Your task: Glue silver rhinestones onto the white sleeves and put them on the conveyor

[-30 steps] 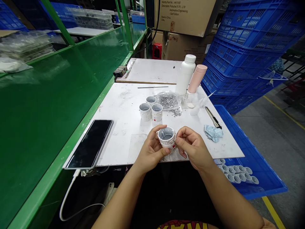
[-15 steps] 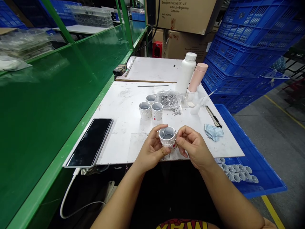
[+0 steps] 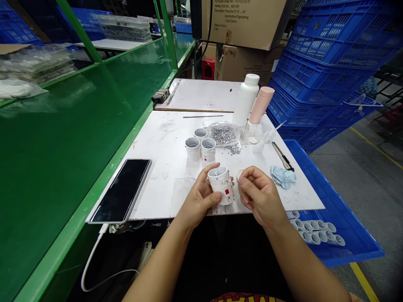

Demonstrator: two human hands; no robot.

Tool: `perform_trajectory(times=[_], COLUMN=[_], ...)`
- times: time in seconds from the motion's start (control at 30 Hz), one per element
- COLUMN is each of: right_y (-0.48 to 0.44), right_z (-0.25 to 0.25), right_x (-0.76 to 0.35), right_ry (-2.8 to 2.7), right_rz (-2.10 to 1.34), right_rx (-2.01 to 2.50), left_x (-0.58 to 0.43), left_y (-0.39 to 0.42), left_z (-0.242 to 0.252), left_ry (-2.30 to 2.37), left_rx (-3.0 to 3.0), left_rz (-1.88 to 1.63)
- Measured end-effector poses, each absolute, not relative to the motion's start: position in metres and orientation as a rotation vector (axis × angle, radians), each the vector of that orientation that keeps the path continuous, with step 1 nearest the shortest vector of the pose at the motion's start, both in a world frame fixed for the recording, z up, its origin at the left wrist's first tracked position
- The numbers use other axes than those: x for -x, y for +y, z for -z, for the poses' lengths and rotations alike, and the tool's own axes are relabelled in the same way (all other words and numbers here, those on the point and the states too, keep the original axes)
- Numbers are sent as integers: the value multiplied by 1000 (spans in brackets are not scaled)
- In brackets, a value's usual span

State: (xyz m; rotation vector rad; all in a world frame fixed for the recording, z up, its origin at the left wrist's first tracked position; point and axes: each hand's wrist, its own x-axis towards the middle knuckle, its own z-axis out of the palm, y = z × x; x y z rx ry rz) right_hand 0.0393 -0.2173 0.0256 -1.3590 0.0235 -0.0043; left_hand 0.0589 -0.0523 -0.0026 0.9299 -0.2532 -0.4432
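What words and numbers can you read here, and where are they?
Brown cardboard box: "Purchase Order No.: PO10014175"
Same box: "Hornby Part No.: HK118F"
Same box: "Description: Porsche 917K - J W Automotive Engineering - Gulf Edition"
Same box: "Made in China"
Black strip below the white tabletop: "CHE"
Too small to read: marks on the white plastic cup

Stacked blue crates (image 3: 327, 54), grey concrete floor (image 3: 355, 188)

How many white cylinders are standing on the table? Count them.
3: back cylinder, front-left cylinder, front-right cylinder. A fourth cylinder sits in the left hand.
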Motion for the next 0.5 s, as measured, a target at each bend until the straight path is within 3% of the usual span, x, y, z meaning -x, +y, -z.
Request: perform_trajectory(times=[0.13,0.23,0.5], right_y=[-225,-225,-221], right_z=[-33,-38,-41], right_x=[-35,-38,-44], right_ry=[-320,-655,-703], right_rz=[320,303,349], right_rx=[1852,2127,2187], left_x=[-60,-61,-61], left_y=[-46,-41,-39], left_z=[-1,0,1], left_ry=[-200,-223,-244], left_rx=[-785,-701,-678], left_rz=[566,672,748])
